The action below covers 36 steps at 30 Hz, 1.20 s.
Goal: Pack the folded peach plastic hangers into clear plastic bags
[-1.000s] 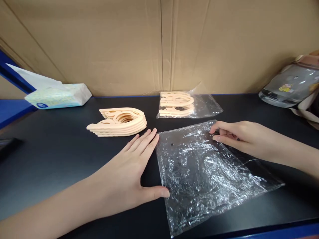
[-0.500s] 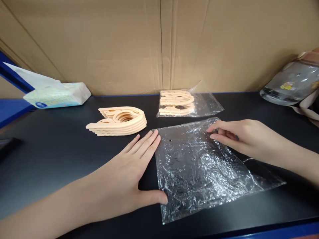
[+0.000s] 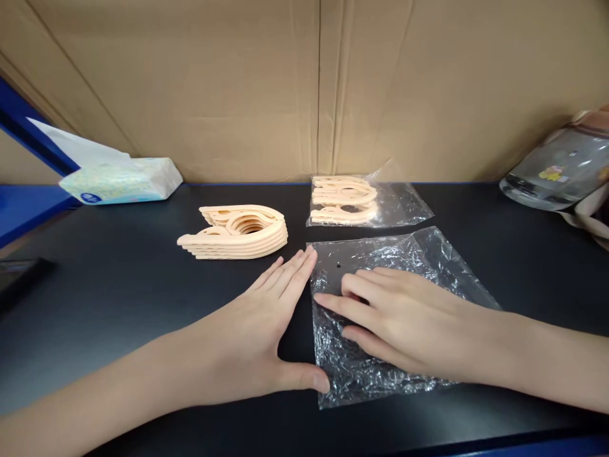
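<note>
A crinkled clear plastic bag (image 3: 428, 260) lies flat on the black table (image 3: 118, 285). My right hand (image 3: 404, 320) rests flat on top of it, fingers stretched out toward the bag's left edge. My left hand (image 3: 266, 330) lies flat on the table beside that left edge, fingers straight, with the thumb tip touching the bag's lower left corner. Just beyond my left fingertips sits a stack of peach plastic hangers (image 3: 235, 231). A second clear bag with peach hangers inside (image 3: 345, 200) lies behind the flat bag.
A tissue pack (image 3: 121, 179) sits at the back left by a blue frame (image 3: 21, 117). A cardboard wall (image 3: 304, 82) closes the back. A clear bottle lying on its side (image 3: 559, 168) is at the far right. A dark object (image 3: 19, 276) lies at the left edge.
My right hand has slid from the bag's far right part leftward across it, now lying flat on its middle. The bag looks more gathered under the hand. My left hand stays put.
</note>
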Tool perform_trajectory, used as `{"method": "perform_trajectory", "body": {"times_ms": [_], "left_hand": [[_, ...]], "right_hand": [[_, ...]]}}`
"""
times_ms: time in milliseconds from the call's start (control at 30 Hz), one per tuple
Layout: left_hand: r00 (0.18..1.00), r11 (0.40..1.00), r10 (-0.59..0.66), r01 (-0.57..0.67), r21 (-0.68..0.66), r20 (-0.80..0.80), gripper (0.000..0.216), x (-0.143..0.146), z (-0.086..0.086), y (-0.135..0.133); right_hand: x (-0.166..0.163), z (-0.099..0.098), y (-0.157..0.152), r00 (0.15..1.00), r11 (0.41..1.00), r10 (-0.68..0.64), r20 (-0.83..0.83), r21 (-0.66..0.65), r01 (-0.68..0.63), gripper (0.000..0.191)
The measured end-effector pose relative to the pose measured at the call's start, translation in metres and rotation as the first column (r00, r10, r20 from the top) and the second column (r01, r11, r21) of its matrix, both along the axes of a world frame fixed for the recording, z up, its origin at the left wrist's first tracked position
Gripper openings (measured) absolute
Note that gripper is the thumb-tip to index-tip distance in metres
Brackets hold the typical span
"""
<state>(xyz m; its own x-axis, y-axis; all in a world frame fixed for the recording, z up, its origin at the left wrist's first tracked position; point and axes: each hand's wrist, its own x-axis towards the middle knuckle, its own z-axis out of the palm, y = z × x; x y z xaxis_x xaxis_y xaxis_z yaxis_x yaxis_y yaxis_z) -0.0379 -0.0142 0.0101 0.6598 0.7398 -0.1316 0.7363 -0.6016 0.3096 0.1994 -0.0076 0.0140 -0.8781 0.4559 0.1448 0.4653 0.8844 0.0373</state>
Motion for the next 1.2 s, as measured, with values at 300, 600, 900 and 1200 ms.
{"method": "perform_trajectory", "body": {"times_ms": [300,600,900,1200], "left_hand": [[1.000,0.999,-0.013,0.014,-0.041,0.023,0.126,-0.001,0.002,0.000],[0.998,0.998,-0.064,0.064,-0.010,0.019,0.130,-0.013,-0.002,0.002],[0.993,0.971,-0.120,0.113,0.212,0.022,0.072,0.003,-0.001,-0.001],[0.994,0.979,-0.106,0.107,0.176,-0.012,0.083,-0.009,0.000,0.011]], "right_hand": [[-0.010,-0.002,-0.006,0.982,0.982,0.188,-0.015,-0.010,-0.189,0.034],[0.016,0.013,-0.004,0.988,0.976,0.067,-0.141,-0.198,-0.095,0.032],[0.102,0.024,0.043,0.860,0.806,-0.506,0.056,-0.323,0.495,0.030],[0.102,0.011,0.039,0.883,0.809,-0.453,0.123,-0.358,0.465,0.042]]}}
